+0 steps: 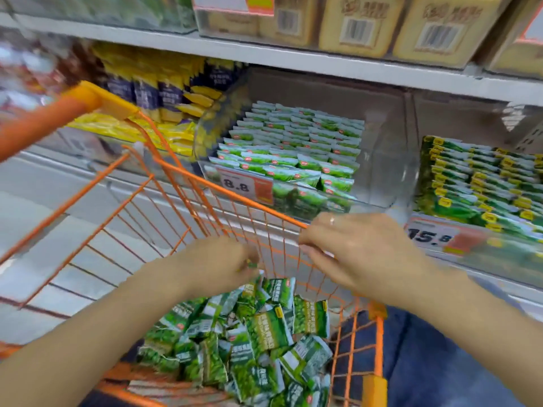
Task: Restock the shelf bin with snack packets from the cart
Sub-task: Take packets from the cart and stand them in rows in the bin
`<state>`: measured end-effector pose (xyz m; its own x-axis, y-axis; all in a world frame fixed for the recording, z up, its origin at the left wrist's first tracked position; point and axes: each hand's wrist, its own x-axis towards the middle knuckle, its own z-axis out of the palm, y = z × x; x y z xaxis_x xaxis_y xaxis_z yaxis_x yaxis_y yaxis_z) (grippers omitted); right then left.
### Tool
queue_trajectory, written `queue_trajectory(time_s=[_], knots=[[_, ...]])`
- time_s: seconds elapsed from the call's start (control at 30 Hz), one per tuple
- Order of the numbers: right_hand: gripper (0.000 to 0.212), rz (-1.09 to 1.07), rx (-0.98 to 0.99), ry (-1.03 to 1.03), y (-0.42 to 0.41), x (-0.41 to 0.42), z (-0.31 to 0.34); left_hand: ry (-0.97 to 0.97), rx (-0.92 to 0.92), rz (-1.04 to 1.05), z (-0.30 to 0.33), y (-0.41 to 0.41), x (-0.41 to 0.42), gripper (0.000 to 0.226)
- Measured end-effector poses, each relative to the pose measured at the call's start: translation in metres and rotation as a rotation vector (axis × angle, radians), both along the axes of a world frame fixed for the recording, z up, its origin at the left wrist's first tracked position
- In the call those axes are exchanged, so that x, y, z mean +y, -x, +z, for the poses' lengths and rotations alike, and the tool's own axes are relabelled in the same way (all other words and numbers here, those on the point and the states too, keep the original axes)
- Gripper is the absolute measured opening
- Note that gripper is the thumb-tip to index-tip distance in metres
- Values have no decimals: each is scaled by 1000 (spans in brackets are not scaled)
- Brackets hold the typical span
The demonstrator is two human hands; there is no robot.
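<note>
An orange wire cart (182, 201) stands in front of the shelf and holds a loose heap of green snack packets (249, 339). Behind it, a clear shelf bin (390, 160) with an 8.8 price tag holds rows of the same green packets (293, 148); its right side is bare. My left hand (223, 265) hovers over the heap with fingers curled, pinching the top of a green packet. My right hand (358, 254) is above the cart's right rim, fingers bent downward, and holds nothing I can see.
A second bin of green and yellow packets (482, 186) with a 15.8 tag sits to the right. Yellow and dark blue packets (164, 107) fill the bin at the left. Tan boxes (358, 22) line the shelf above. The cart handle (44, 118) juts out at the left.
</note>
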<state>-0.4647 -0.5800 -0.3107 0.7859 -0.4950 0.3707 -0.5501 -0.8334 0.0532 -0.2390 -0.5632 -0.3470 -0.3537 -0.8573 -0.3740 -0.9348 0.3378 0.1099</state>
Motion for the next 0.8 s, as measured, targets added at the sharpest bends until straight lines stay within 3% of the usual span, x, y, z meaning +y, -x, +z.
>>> queue_trajectory(time_s=[0.1, 0.23, 0.3, 0.37, 0.53, 0.73, 0.8], knots=[[30, 25, 393, -243, -46, 5, -18, -183, -271, 72, -21, -38, 6, 40], [15, 35, 794, -401, -106, -2, -56, -296, -208, 190, -39, -67, -4, 29], [15, 115, 853, -376, -131, -5, -83, -233, -180, 233, -41, -65, -8, 28], [31, 191, 913, -310, -146, -6, -111, -177, -201, 242, -42, -57, -8, 33], [58, 257, 928, -174, -148, -5, -155, -297, -212, 218, -52, -52, -4, 28], [57, 252, 923, -233, -151, -2, -148, -233, -148, 292, -52, -68, -8, 37], [46, 230, 877, -297, -151, -7, -139, -125, -139, 327, -48, -70, -8, 36]])
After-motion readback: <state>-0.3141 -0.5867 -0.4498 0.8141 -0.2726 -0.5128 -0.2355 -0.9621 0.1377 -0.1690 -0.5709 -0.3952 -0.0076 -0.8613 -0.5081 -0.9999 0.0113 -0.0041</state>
